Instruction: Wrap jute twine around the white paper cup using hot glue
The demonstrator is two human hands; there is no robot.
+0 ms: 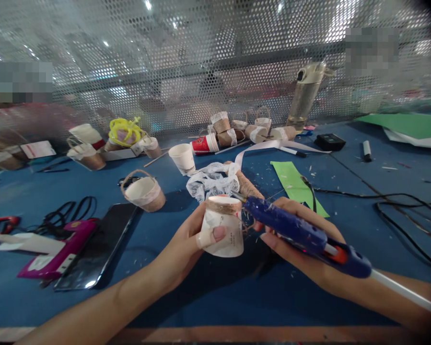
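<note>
My left hand (190, 239) grips an upside-down white paper cup (224, 230) whose upper end is wound with brown twine. My right hand (297, 244) holds a blue glue gun (301, 232) with an orange trigger; its nozzle points left at the twine band near the cup's top. A white glue stick pokes out behind the gun toward the lower right. Just behind the cup lie a twine spool (247, 184) and a bundle of white lace ribbon (211, 182).
On the blue table (215, 297): a finished cup basket (145, 191), a plain paper cup (182, 158), a phone (100, 244), a magenta case (60, 251), black scissors (66, 213), green paper (296, 184), cables (398, 206) at right. More cup baskets and a bottle (307, 93) stand by the perforated screen.
</note>
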